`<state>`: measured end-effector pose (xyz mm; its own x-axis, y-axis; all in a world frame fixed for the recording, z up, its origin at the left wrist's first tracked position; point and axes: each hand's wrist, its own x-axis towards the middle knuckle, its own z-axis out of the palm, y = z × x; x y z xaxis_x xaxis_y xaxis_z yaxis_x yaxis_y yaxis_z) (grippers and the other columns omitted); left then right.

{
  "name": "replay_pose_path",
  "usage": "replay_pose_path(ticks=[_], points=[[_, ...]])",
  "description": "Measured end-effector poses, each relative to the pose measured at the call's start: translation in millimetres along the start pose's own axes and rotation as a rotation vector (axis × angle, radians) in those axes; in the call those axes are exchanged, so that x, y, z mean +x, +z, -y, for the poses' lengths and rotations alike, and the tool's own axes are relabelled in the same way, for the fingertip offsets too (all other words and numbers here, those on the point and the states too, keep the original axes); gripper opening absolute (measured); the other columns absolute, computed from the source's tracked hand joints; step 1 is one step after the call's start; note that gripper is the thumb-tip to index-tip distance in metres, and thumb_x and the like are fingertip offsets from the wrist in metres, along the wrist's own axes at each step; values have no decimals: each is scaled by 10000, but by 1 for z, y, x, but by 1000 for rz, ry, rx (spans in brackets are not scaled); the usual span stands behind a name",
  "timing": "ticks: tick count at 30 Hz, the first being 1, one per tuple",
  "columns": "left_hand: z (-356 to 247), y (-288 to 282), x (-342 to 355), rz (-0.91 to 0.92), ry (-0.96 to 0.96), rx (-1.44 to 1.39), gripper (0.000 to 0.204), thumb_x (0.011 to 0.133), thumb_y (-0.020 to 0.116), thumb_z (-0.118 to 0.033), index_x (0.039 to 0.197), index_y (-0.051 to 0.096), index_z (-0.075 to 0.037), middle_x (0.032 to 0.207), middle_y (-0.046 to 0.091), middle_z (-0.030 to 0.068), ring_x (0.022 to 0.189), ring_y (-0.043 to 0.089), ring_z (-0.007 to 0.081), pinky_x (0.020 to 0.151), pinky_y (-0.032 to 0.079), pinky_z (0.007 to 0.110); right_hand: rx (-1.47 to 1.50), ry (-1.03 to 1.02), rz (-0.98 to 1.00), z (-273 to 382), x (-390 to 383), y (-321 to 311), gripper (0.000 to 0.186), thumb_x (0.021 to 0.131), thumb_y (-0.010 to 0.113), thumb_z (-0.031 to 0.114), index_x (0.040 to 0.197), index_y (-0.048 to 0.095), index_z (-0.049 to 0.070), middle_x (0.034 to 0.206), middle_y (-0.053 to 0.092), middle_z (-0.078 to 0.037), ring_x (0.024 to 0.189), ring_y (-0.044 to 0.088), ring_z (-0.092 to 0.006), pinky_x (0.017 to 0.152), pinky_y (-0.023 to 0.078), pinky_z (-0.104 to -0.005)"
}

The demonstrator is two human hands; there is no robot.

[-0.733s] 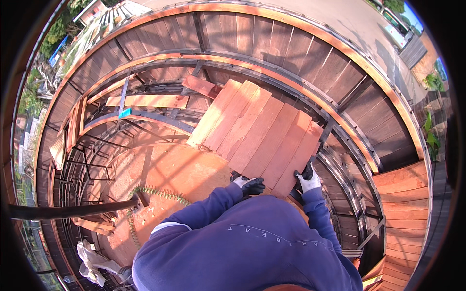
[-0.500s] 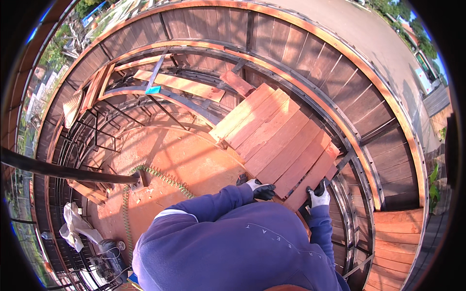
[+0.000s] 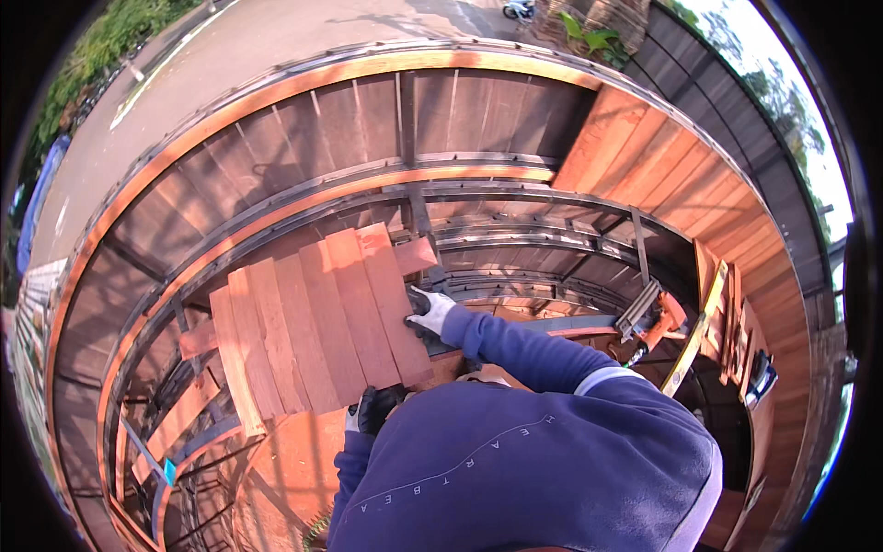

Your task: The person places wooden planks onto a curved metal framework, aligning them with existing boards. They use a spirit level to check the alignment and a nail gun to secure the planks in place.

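Note:
A row of reddish wooden planks [image 3: 313, 322] lies side by side across the curved metal frame in front of me. My right hand [image 3: 430, 311], in a white glove with black fingers, touches the right edge of the outermost plank [image 3: 394, 304], thumb and fingers apart. At the near end of the row, my left hand [image 3: 370, 411] has its black-gloved fingers bent against the plank ends. Part of that hand is hidden by my body. A short crosspiece of wood [image 3: 416, 257] sticks out beneath the planks on the right.
A dark curved wall [image 3: 359, 120] with an orange wooden rim runs around the far side. On the right are an orange nail gun [image 3: 664, 322], a yellow spirit level [image 3: 694, 336] and stacked planks [image 3: 731, 322]. A blue-green piece [image 3: 169, 471] sits on the frame at lower left.
The view has swung to the right, so the planks now appear farther left and the nail gun and spirit level have come in. Both hands remain at the outermost plank.

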<state>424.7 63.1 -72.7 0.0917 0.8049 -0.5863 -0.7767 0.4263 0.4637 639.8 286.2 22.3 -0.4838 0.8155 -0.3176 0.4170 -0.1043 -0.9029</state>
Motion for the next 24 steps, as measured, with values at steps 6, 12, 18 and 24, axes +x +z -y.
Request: replay_pose_path(ticks=[6, 12, 18, 24], points=[[-28, -78, 4, 357, -9, 1404, 359, 930, 602, -326, 1162, 646, -56, 1079, 692, 89, 973, 656, 203, 861, 505, 325, -114, -4, -69, 26, -47, 3, 747, 856, 676, 328, 1462, 345, 45, 1025, 677, -229, 930, 672, -334, 819, 526, -411], [-88, 114, -16, 807, -27, 2013, 311, 953, 517, -359, 1104, 697, -155, 951, 718, 109, 833, 673, 265, 782, 525, 370, 27, -173, -764, -55, -170, -47, 548, 829, 687, 133, 1337, 507, 33, 1125, 657, -180, 964, 657, -313, 864, 517, -371], [-32, 225, -1, 527, -70, 1191, 229, 945, 578, -117, 1133, 637, -1, 992, 701, 97, 894, 667, 185, 789, 526, 322, -724, 313, -1638, -138, -306, -202, 657, 744, 773, 226, 1323, 507, 64, 1147, 566, -179, 1050, 546, -364, 917, 450, -460], [45, 307, 55, 632, 868, 1712, 409, 840, 684, -264, 1182, 609, -51, 1122, 639, 166, 1051, 595, 371, 917, 482, 430, -441, 589, -1621, -225, -340, -255, 799, 709, 813, 370, 1320, 452, 2, 1212, 517, -236, 1123, 538, -389, 972, 461, -441]])
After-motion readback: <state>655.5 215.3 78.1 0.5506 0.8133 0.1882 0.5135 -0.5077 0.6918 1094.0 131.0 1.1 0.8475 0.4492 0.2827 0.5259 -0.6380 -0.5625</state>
